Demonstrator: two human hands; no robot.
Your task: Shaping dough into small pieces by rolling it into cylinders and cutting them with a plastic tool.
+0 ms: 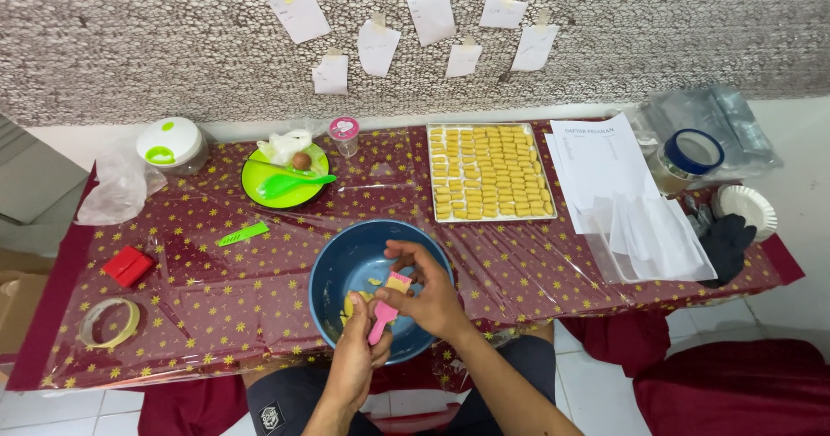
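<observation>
1. left hand [356, 360] grips the pink brush [386, 309] handle, over the blue bowl [339, 263].
2. right hand [426, 293] pinches the brush bristles - also above the bowl.
3. tray of yellow pastries [490, 173] lies behind the bowl.

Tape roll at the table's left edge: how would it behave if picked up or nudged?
The tape roll lies flat on the plastic-covered table, so it probably won't roll unless tipped on edge. It's an open ring, likely light and easy to hook. It may slide on the glossy cover.
</observation>
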